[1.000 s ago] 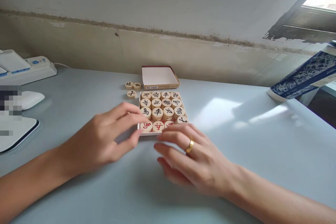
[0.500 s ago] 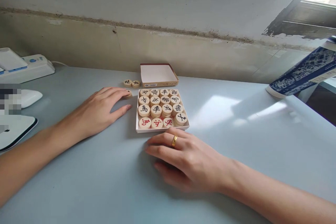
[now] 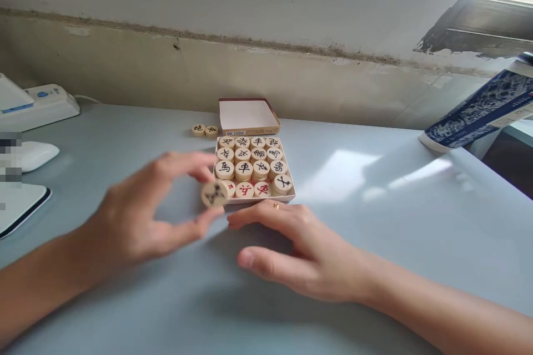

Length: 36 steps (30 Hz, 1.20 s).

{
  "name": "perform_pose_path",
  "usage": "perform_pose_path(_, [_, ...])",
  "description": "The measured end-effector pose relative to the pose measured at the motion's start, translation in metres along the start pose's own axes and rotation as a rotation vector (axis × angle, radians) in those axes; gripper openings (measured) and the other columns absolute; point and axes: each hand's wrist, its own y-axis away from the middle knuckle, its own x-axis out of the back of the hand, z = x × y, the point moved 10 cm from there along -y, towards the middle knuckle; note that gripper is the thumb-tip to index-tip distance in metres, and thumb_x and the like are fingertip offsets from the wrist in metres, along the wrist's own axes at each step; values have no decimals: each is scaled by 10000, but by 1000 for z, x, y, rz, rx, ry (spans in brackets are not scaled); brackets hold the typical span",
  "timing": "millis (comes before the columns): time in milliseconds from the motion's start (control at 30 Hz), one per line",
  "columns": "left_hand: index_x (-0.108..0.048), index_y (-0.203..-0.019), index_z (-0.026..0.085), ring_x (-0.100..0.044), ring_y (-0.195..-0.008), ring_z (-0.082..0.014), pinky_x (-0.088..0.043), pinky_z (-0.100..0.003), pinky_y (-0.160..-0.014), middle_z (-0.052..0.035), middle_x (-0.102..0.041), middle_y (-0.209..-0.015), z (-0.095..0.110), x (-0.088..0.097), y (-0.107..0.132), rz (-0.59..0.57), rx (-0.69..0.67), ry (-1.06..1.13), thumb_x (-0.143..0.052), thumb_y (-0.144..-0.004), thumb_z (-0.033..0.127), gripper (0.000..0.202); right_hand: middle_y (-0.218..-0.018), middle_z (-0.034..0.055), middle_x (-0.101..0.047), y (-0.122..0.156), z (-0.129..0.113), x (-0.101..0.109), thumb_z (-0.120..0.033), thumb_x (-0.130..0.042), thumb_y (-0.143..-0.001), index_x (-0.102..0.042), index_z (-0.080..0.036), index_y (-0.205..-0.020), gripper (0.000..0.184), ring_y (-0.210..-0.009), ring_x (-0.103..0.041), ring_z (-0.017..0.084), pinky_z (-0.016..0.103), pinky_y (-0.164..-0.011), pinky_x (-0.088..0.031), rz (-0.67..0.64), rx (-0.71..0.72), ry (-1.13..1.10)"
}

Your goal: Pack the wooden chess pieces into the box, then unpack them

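Between the thumb and fingers of my left hand (image 3: pixel 141 211) is a round Chinese chess piece (image 3: pixel 215 194), its dark marking blurred by motion. It is held in front of the near left corner of a shallow white box (image 3: pixel 292 198). Rows of wooden chess pieces (image 3: pixel 261 168) fill that box, most with black characters and the nearest row partly red. My right hand (image 3: pixel 291 244), wearing a gold ring, is just in front of the box, thumb and fingers apart with nothing between them.
Two more chess pieces (image 3: pixel 205 131) lie beside the box lid (image 3: pixel 249 116) by the wall. At the left are a power strip (image 3: pixel 50 102), a white mouse (image 3: pixel 39 156) and a white pad-like object (image 3: pixel 20 205). A blue patterned cylinder (image 3: pixel 478 102) leans at the right.
My left hand has picked up the chess piece from the table left of the box and brought it nearer and right. My right hand's thumb has spread away from its fingers.
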Motion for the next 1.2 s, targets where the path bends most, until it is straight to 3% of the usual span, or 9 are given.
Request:
perform_pose_path(100, [-450, -1416, 282, -678, -1046, -167, -529, -266, -1004, -9, -694, -1154, 31, -16, 11, -50, -207, 33, -669, -956, 254, 510, -878, -3, -707, -1, 4, 6, -241, -637, -991, -649, -170, -1008, 74, -782, -651, 116, 215, -717, -523, 92, -82, -189])
perform_pose_path(233, [-467, -1380, 258, -697, -1062, -174, -549, -256, -971, -30, -716, -1142, 44, -24, 12, -86, -249, 58, -640, -974, 178, 449, -634, -75, -529, 2, 10, 7, -181, -589, -988, -602, -184, -866, 122, -550, -446, 69, 183, -525, -380, 152, -104, -139])
perform_pose_path(300, [-485, -1340, 258, -713, -953, -166, -575, -246, -879, -24, -719, -1071, 41, -23, 9, -90, -212, 78, -622, -999, 262, 367, -653, -67, -561, 4, 11, 9, -156, -579, -981, -638, -185, -949, 73, -548, -443, 72, 183, -521, -383, 181, -86, -113])
perform_pose_path(433, [-547, -1179, 262, -659, -690, -119, -541, -202, -649, 23, -692, -877, 28, -23, 6, -107, -83, 173, -563, -1024, 338, 174, -757, -28, -680, 7, 9, 14, -105, -561, -962, -670, -184, -1137, 221, -572, -502, 77, 192, -568, -449, 234, -43, -48])
perform_pose_path(533, [-583, -1102, 256, -626, -644, -95, -502, -177, -611, 49, -676, -817, 18, -31, 6, -175, 19, 262, -537, -1033, 322, 107, -803, -22, -702, 8, 6, 16, -65, -554, -930, -664, -187, -1170, 290, -636, -579, 85, 201, -633, -494, 257, -16, 22])
perform_pose_path(633, [-616, -1085, 250, -617, -650, -97, -486, -173, -603, 47, -673, -812, 15, -38, 5, -240, 78, 296, -500, -1050, 365, 166, -856, -12, -711, 7, 4, 16, -47, -548, -912, -647, -183, -1134, 279, -695, -616, 93, 209, -655, -514, 253, -10, 33])
perform_pose_path(800, [-628, -1004, 246, -562, -582, -101, -451, -187, -544, 53, -614, -727, 18, -39, 2, -235, 47, 267, -545, -1024, 361, 143, -979, 21, -727, 3, -6, 10, -130, -568, -986, -594, -190, -1135, 163, -781, -650, 112, 227, -685, -549, 170, 85, -60])
perform_pose_path(1000, [-579, -964, 235, -537, -553, -100, -432, -207, -528, 52, -594, -710, 20, -37, 2, -163, -7, 230, -587, -993, 299, 70, -886, 13, -695, 3, 5, 7, -95, -523, -968, -567, -168, -1212, 258, -684, -598, 104, 218, -588, -490, 145, -28, -51])
perform_pose_path(1200, [-545, -988, 244, -558, -568, -91, -434, -196, -558, 69, -612, -723, 23, -39, 5, -178, -50, 188, -587, -985, 218, 50, -776, -37, -619, 5, 9, 10, -63, -570, -890, -555, -197, -948, 146, -654, -549, 89, 207, -617, -464, 208, -55, -1])
